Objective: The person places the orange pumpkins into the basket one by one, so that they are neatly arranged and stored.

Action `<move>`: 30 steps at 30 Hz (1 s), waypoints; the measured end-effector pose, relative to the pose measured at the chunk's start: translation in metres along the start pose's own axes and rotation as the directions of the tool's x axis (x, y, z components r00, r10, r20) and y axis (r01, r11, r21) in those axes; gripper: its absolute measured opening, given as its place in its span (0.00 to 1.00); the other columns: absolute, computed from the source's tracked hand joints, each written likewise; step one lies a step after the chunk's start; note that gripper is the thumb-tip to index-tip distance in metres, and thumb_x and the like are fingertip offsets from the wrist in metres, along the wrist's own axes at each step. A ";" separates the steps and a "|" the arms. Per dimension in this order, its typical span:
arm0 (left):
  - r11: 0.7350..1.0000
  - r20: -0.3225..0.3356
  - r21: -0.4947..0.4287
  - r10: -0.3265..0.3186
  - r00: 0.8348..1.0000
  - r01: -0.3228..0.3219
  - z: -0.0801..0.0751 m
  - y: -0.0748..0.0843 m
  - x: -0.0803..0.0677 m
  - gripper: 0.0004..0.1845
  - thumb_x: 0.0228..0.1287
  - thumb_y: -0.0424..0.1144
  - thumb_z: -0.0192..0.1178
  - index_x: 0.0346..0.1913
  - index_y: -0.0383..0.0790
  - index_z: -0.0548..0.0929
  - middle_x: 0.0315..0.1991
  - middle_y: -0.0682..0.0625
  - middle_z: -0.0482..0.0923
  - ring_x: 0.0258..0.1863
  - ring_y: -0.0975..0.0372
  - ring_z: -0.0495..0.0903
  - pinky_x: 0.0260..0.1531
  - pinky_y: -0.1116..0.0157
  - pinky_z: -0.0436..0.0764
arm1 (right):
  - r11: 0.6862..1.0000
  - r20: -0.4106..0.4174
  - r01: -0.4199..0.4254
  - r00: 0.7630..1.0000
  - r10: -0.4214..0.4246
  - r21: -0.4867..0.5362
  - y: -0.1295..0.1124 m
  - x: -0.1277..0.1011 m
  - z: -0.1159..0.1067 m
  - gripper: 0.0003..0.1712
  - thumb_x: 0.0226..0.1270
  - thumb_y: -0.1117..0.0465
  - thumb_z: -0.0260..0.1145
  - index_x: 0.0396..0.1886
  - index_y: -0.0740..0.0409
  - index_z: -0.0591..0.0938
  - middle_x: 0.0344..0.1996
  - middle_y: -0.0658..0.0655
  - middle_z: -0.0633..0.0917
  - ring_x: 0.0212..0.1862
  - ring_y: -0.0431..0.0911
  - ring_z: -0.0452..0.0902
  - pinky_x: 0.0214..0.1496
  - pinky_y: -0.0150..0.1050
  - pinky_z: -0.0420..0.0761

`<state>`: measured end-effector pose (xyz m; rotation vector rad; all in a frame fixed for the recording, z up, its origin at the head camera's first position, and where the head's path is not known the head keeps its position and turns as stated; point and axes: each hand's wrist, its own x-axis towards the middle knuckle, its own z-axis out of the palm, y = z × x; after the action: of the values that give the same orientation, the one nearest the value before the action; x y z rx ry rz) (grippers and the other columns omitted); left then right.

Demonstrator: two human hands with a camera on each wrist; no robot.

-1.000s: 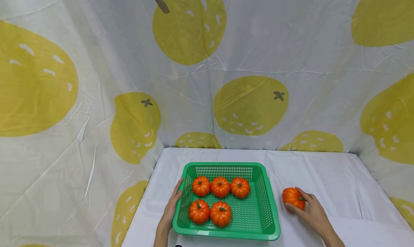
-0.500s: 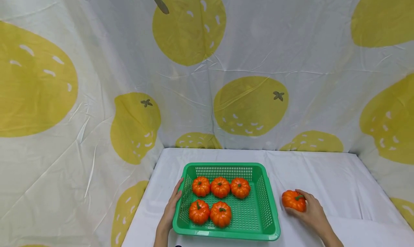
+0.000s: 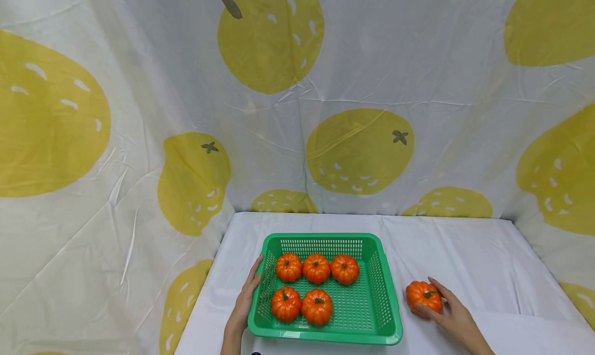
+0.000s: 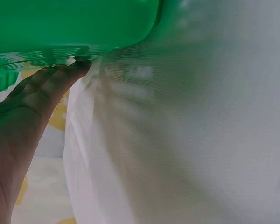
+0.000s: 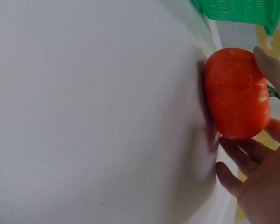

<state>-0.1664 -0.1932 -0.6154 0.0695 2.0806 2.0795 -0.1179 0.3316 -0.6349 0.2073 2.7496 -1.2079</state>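
Note:
A green plastic basket stands on the white-covered table and holds several small orange pumpkins in two rows. My left hand lies flat against the basket's left wall with straight fingers; the left wrist view shows the fingertips touching under the basket's rim. To the right of the basket, my right hand grips one more orange pumpkin. In the right wrist view this pumpkin touches the cloth, with the thumb over its top and the fingers curled behind it.
A wrinkled white curtain printed with yellow fruit closes in the table at the back and both sides. A grey blade-like object pokes in at the top. A corner of the basket shows in the right wrist view.
My right hand has carried the pumpkin a little lower and nearer, down onto the cloth. The left hand and the basket have stayed put.

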 end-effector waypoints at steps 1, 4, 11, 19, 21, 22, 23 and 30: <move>1.000 0.000 0.000 -0.001 1.000 0.001 0.000 0.000 0.000 0.29 0.85 0.56 0.37 0.83 0.65 0.51 0.86 0.51 0.38 0.85 0.46 0.32 0.78 0.33 0.32 | 1.000 0.001 -0.005 1.000 0.005 -0.001 0.001 0.000 0.001 0.57 0.66 0.36 0.71 0.82 0.61 0.58 0.74 0.78 0.64 0.70 0.74 0.64 0.66 0.75 0.67; 1.000 0.000 -0.001 0.001 1.000 -0.001 0.000 0.000 0.001 0.29 0.84 0.56 0.37 0.83 0.65 0.51 0.86 0.51 0.38 0.85 0.46 0.32 0.78 0.33 0.32 | 1.000 -0.027 0.006 1.000 -0.005 0.018 0.002 -0.001 0.004 0.54 0.67 0.37 0.71 0.81 0.59 0.61 0.74 0.77 0.66 0.67 0.73 0.69 0.65 0.71 0.72; 1.000 0.001 -0.005 0.000 1.000 0.000 0.000 0.001 0.001 0.30 0.84 0.57 0.38 0.83 0.65 0.52 0.86 0.51 0.38 0.85 0.47 0.32 0.78 0.34 0.32 | 0.999 -0.128 0.044 0.991 -0.040 0.031 -0.001 -0.002 0.008 0.49 0.63 0.39 0.75 0.76 0.58 0.70 0.71 0.73 0.73 0.65 0.68 0.73 0.56 0.48 0.85; 1.000 -0.005 0.004 0.021 1.000 -0.021 0.000 0.001 0.000 0.29 0.85 0.55 0.37 0.83 0.63 0.52 0.86 0.51 0.40 0.85 0.48 0.34 0.79 0.35 0.32 | 0.999 -0.066 0.038 0.997 -0.037 0.013 -0.004 -0.003 0.009 0.55 0.59 0.36 0.76 0.79 0.56 0.66 0.71 0.73 0.71 0.68 0.67 0.71 0.62 0.55 0.82; 1.000 -0.002 0.004 0.027 1.000 -0.027 0.000 0.000 0.000 0.29 0.85 0.54 0.37 0.83 0.63 0.52 0.86 0.50 0.40 0.85 0.48 0.34 0.79 0.35 0.32 | 0.998 -0.080 0.057 0.995 -0.056 0.006 -0.005 -0.003 0.009 0.54 0.61 0.36 0.76 0.79 0.55 0.67 0.70 0.72 0.73 0.67 0.66 0.71 0.62 0.54 0.82; 1.000 -0.003 0.004 0.026 1.000 -0.026 0.000 0.000 0.000 0.29 0.85 0.54 0.37 0.83 0.63 0.52 0.86 0.50 0.40 0.85 0.48 0.34 0.79 0.35 0.33 | 0.998 -0.089 0.069 0.994 -0.068 0.003 -0.005 -0.003 0.008 0.53 0.61 0.36 0.75 0.79 0.56 0.67 0.69 0.72 0.73 0.67 0.66 0.71 0.62 0.55 0.83; 1.000 -0.003 0.005 0.026 1.000 -0.026 0.000 0.000 0.000 0.29 0.85 0.54 0.37 0.83 0.63 0.52 0.86 0.51 0.40 0.85 0.48 0.34 0.79 0.34 0.33 | 0.997 -0.100 0.082 0.992 -0.082 -0.002 -0.006 -0.003 0.008 0.52 0.62 0.37 0.75 0.79 0.56 0.67 0.68 0.72 0.74 0.66 0.66 0.72 0.61 0.56 0.83; 1.000 -0.002 0.004 0.023 1.000 -0.022 0.001 0.000 -0.001 0.29 0.85 0.54 0.37 0.83 0.64 0.52 0.86 0.50 0.39 0.85 0.46 0.34 0.78 0.33 0.33 | 0.992 -0.182 0.123 0.977 -0.115 0.033 -0.024 -0.002 -0.003 0.48 0.67 0.42 0.73 0.79 0.58 0.67 0.69 0.72 0.73 0.66 0.66 0.71 0.56 0.45 0.85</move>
<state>-0.1650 -0.1928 -0.6151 0.0917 2.0952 2.0890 -0.1201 0.3176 -0.6151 0.1661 2.9293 -1.3431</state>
